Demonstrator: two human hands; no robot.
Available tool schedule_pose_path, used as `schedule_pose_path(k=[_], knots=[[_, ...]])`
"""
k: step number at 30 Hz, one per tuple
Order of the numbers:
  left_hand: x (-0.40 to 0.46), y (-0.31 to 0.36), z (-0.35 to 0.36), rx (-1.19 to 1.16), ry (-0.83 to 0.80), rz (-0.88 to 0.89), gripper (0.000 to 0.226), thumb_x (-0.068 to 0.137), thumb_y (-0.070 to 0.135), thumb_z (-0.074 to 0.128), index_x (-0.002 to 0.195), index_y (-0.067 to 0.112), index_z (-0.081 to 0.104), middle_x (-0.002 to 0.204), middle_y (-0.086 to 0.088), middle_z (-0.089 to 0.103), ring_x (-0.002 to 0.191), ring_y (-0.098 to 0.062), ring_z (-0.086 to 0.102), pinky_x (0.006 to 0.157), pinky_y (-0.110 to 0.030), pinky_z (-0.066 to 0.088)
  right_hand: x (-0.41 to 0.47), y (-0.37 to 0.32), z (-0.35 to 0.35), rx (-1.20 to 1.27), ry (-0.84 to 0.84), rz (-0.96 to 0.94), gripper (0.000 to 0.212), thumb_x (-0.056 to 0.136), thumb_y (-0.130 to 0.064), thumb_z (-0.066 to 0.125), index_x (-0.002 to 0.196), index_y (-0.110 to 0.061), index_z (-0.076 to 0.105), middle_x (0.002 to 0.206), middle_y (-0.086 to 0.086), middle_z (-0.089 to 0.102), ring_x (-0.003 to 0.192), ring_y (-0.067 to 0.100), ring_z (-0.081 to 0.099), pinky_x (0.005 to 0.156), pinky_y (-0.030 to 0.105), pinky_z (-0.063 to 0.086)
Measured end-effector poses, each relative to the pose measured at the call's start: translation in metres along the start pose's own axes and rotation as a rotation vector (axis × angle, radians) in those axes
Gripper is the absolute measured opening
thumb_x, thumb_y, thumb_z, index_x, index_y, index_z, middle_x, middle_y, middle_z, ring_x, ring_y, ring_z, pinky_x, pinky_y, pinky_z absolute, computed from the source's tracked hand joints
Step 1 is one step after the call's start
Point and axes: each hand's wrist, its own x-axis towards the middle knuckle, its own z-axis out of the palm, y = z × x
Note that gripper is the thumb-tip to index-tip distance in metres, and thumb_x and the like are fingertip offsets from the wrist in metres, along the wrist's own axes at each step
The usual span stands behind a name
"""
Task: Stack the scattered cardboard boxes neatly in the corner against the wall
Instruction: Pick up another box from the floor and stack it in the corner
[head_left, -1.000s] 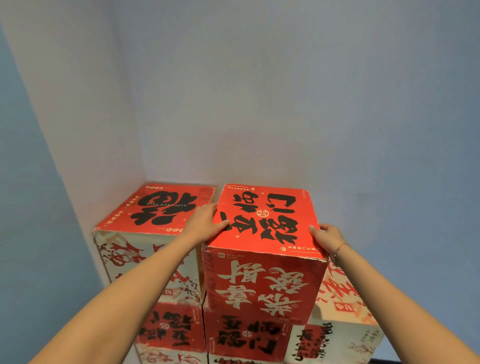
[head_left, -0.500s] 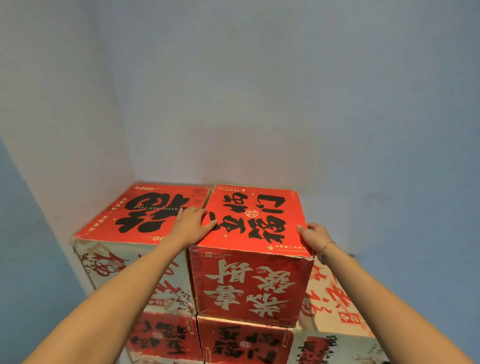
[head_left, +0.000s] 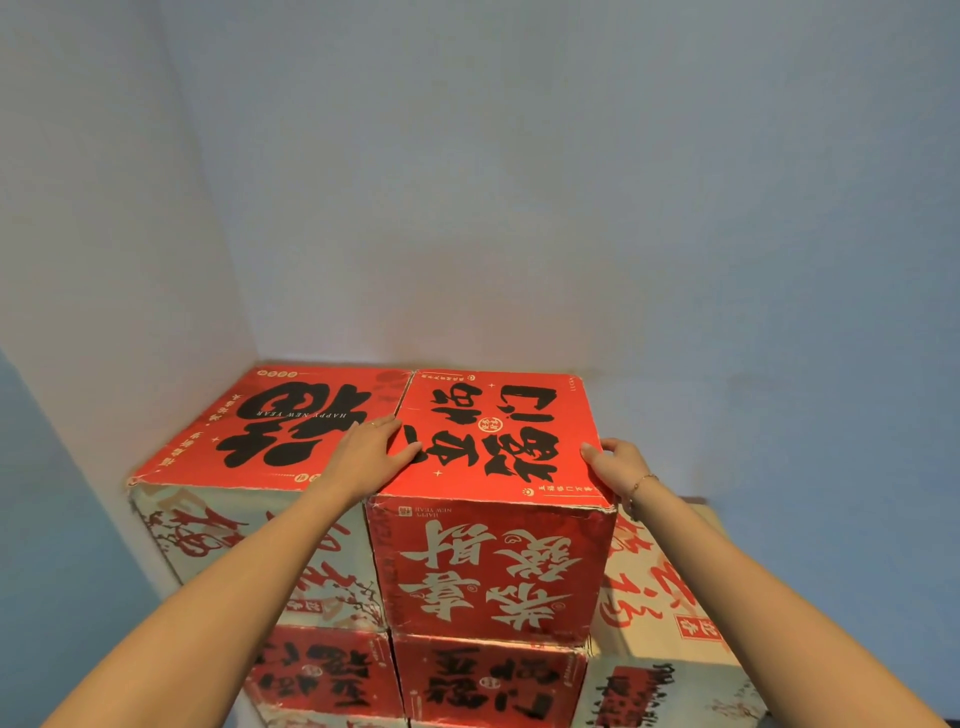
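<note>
The red top box (head_left: 498, 447) is set on the stack in the corner, with its twin (head_left: 280, 423) touching at 9 o'clock. The left hand (head_left: 371, 449) is laid flat on its lid, fingers straight; the right hand (head_left: 615, 462) is curled over the 3 o'clock edge. An uneven push could skew the box out of line with the lower boxes (head_left: 488, 680).

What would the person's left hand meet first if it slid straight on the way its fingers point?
The left hand would probably just cross the red box top, then meet the back wall; depth is unclear.
</note>
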Motion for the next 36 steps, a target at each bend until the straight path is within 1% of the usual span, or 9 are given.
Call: schedule_pose_path(k=[3,6,9,13,17,20,25,31,36], knots=[[0.000,-0.001,0.000,-0.006,0.019,0.001,0.053,0.093,0.049,0.047,0.129,0.010,0.055,0.146,-0.007,0.045,0.136,-0.021,0.039,0.116,-0.043,0.024,0.002,-0.002,0.001,-0.018,0.004,-0.002,0.034,0.096,-0.028,0.047,0.123,-0.007,0.050,0.100,0.015,0.065,0.083,0.029,0.065,0.073,0.037,0.056],[0.000,0.000,0.001,-0.008,0.019,0.002,0.056,0.093,0.050,0.048,0.133,0.011,0.052,0.148,-0.007,0.041,0.138,-0.020,0.036,0.117,-0.043,0.023,0.005,0.002,0.000,-0.027,0.017,-0.014,0.035,0.095,-0.028,0.048,0.123,-0.007,0.052,0.100,0.015,0.066,0.087,0.031,0.065,0.083,0.041,0.055],[-0.002,0.001,0.002,-0.018,0.020,-0.004,0.059,0.093,0.050,0.048,0.136,0.011,0.049,0.149,-0.007,0.040,0.139,-0.020,0.035,0.118,-0.042,0.020,0.005,0.003,-0.002,-0.037,0.014,-0.004,0.034,0.095,-0.028,0.048,0.123,-0.008,0.051,0.096,0.013,0.065,0.082,0.029,0.064,0.079,0.038,0.055],[-0.002,0.003,0.000,-0.023,0.020,-0.017,0.060,0.093,0.051,0.048,0.139,0.012,0.046,0.150,-0.007,0.038,0.139,-0.019,0.034,0.118,-0.041,0.021,0.001,0.001,-0.004,-0.038,0.000,0.009,0.035,0.096,-0.029,0.047,0.125,-0.009,0.048,0.094,0.012,0.064,0.068,0.021,0.061,0.055,0.028,0.049],[-0.003,0.007,0.001,-0.015,0.007,-0.025,0.063,0.094,0.051,0.047,0.142,0.011,0.042,0.151,-0.008,0.035,0.140,-0.021,0.032,0.116,-0.036,0.024,0.001,0.006,-0.004,-0.046,0.015,-0.005,0.038,0.096,-0.029,0.047,0.128,-0.008,0.048,0.096,0.013,0.065,0.077,0.026,0.063,0.067,0.034,0.054],[-0.005,0.007,0.001,-0.023,0.003,-0.030,0.062,0.094,0.050,0.047,0.142,0.011,0.042,0.152,-0.007,0.034,0.141,-0.021,0.031,0.114,-0.034,0.026,0.000,0.010,-0.003,-0.025,0.002,-0.011,0.038,0.096,-0.030,0.047,0.128,-0.009,0.047,0.095,0.013,0.065,0.078,0.027,0.063,0.069,0.035,0.053],[-0.008,0.008,0.001,-0.038,-0.013,-0.035,0.064,0.094,0.049,0.046,0.144,0.011,0.038,0.154,-0.007,0.030,0.143,-0.020,0.027,0.115,-0.033,0.025,-0.005,0.010,-0.006,0.025,-0.031,0.019,0.040,0.096,-0.031,0.047,0.131,-0.011,0.043,0.094,0.011,0.065,0.072,0.023,0.064,0.058,0.029,0.052],[-0.011,0.011,0.001,-0.042,-0.019,-0.023,0.062,0.095,0.048,0.046,0.144,0.010,0.039,0.154,-0.009,0.029,0.143,-0.021,0.027,0.115,-0.035,0.026,-0.008,0.013,-0.010,0.038,-0.053,0.018,0.042,0.097,-0.031,0.047,0.133,-0.011,0.041,0.085,0.007,0.064,0.070,0.021,0.064,0.062,0.031,0.055],[-0.009,0.010,0.002,0.014,-0.044,-0.031,0.062,0.095,0.051,0.043,0.143,0.012,0.039,0.155,-0.007,0.028,0.143,-0.020,0.026,0.113,-0.038,0.032,-0.013,0.012,-0.011,-0.008,-0.054,-0.013,0.048,0.095,-0.039,0.046,0.134,-0.012,0.040,0.094,0.007,0.064,0.073,0.020,0.064,0.060,0.027,0.053]])
